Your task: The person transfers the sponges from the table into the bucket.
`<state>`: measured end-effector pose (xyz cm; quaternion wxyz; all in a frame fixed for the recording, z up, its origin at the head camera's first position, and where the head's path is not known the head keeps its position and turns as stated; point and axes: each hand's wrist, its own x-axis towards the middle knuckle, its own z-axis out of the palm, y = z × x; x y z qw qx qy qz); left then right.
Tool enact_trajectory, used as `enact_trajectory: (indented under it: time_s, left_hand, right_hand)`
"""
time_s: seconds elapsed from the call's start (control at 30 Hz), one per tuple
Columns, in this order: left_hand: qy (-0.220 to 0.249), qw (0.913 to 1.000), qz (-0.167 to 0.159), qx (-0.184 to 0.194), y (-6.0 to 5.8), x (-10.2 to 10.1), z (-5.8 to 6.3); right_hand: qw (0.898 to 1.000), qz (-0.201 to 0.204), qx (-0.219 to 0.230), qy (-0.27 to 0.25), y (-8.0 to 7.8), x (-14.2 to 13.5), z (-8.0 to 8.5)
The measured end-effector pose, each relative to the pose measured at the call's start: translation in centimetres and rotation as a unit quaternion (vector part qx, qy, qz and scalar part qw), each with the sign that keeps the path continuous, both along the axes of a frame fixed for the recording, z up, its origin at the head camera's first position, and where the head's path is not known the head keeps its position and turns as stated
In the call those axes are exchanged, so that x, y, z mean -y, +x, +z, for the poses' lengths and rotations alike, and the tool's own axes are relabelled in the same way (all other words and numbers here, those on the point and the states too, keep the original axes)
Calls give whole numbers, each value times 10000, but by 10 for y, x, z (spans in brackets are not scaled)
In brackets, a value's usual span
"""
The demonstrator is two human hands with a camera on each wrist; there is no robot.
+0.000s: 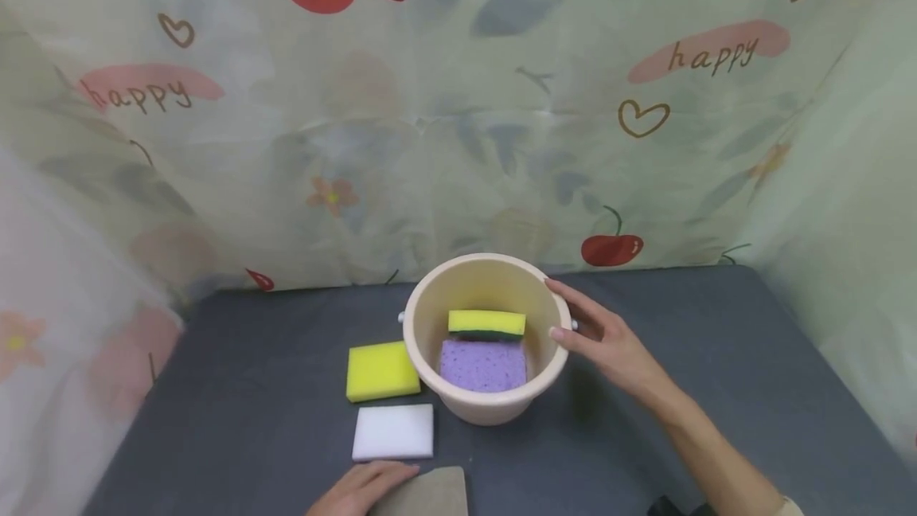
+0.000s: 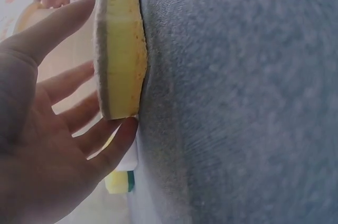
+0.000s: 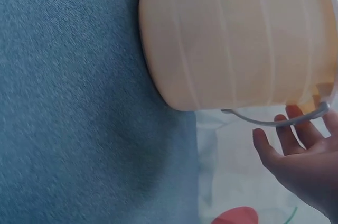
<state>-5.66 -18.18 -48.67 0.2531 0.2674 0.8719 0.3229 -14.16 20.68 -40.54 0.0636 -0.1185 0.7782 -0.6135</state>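
A cream bucket (image 1: 494, 398) stands upright on the dark table. My right hand (image 1: 609, 341) holds its rim on the right side, the thumb over the rim and other fingers outside, close to the thin grey handle (image 3: 269, 123). Inside the bucket lie a purple sponge (image 1: 483, 366) and a yellow sponge with a dark green layer (image 1: 487, 322). Near the front edge my left hand (image 1: 361, 488) touches a grey-topped sponge (image 1: 424, 494). Its yellow side (image 2: 124, 65) shows in the left wrist view, where the fingers lie loosely along the sponge and at its end.
A yellow sponge (image 1: 382, 373) lies left of the bucket, partly under its rim in the head view. In front of it is a white sponge (image 1: 393, 432). A printed curtain (image 1: 430, 142) hangs behind the table. A black object (image 1: 666, 506) shows at the lower right.
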Motion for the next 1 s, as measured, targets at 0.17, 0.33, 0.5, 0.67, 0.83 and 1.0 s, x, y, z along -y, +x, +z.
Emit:
enact_trajectory:
  time_s: [0.17, 0.33, 0.5, 0.67, 0.83, 1.0]
  left_hand:
    - [-108, 9939, -190, -1081, 6, -2, -6]
    - [-157, 9876, -193, -1552, 11, -5, -7]
    - [-30, 9881, -194, -1529, 10, -6, -6]
    - [87, 9939, -158, -1087, 9, -6, -1]
    - [265, 9960, -21, -849, 12, -9, 5]
    - [678, 9928, -47, -988, 14, -10, 8]
  right_hand:
    - [9998, -120, -126, 133, -1, 2, -5]
    - [9995, -215, -179, 152, -1, 3, -8]
    - [9996, -199, -207, 52, 1, 3, -8]
    - [9993, -231, -267, 112, 1, 2, -9]
    - [9990, -262, -264, 248, 1, 2, -10]
    - [9989, -277, -240, 303, 1, 2, -10]
